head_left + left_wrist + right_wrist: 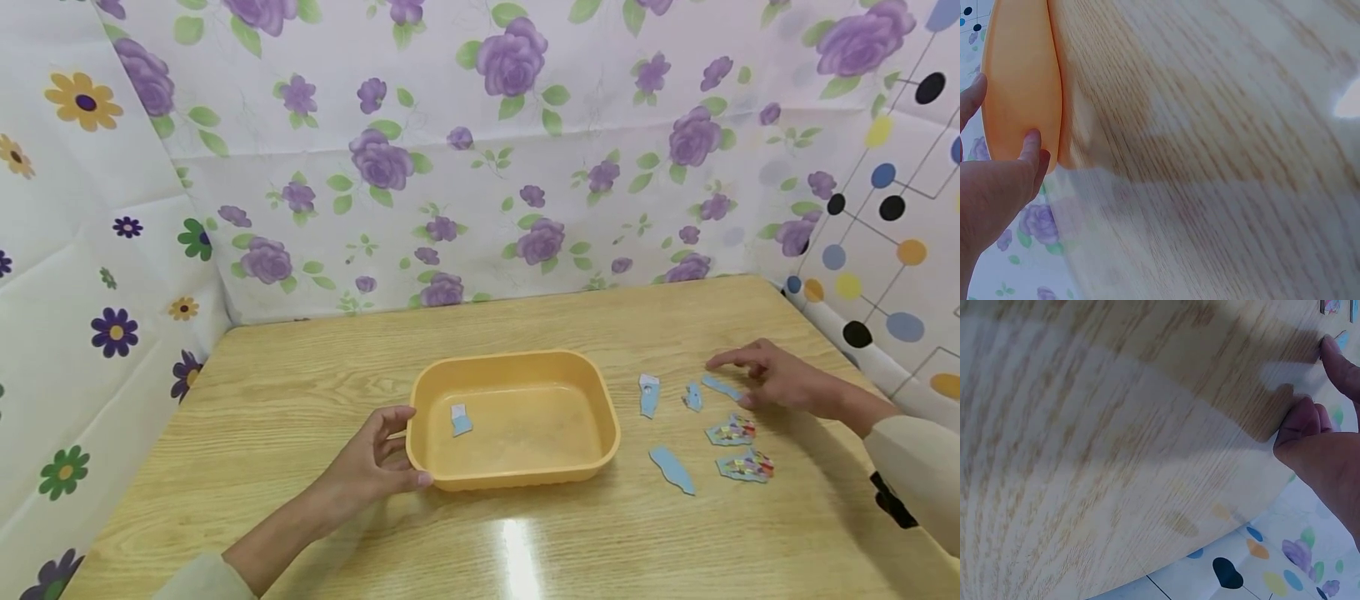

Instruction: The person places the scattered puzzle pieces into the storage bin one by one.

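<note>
My left hand (375, 458) holds a yellow plastic basin (517, 480) by its near left corner, thumb along the front and fingers at the left wall. In the left wrist view, its fingertips rest against the basin's outer wall (1022, 81). One small blue-and-white puzzle piece (461, 423) lies inside the basin. On the right, my right hand (787, 379) reaches over a narrow light-blue puzzle piece (722, 387) on the table. Its index finger stretches past the piece's far end, and its thumb tip is right at the near end. The other fingers are bent.
Several more flat puzzle pieces lie between basin and right hand: two blue-and-white ones (649, 397) (693, 397), a plain blue one (672, 470) and two with colourful prints (732, 431) (746, 466). Patterned cloth (450, 167) hangs behind the wooden table (315, 358) and along both sides.
</note>
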{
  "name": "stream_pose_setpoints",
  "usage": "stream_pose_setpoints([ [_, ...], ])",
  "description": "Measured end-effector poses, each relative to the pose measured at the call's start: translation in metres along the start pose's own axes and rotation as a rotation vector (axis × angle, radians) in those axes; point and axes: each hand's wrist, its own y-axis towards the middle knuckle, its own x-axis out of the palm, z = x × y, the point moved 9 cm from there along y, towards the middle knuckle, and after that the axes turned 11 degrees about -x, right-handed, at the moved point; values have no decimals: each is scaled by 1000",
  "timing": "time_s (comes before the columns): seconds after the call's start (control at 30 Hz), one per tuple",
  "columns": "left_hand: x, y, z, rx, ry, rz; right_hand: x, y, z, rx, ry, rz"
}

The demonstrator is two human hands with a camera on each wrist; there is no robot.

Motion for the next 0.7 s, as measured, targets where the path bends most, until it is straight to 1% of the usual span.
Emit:
stream_pose_setpoints([
  [0.23,-1,0,0,-6,-5,8,2,3,-4,-22,-25,-2],
  [0.53,-1,0,-2,-11,0,15,2,5,-5,-91,-47,-7],
  [0.7,-1,0,-1,-13,1,22,2,6,-10,-194,-109,11],
])
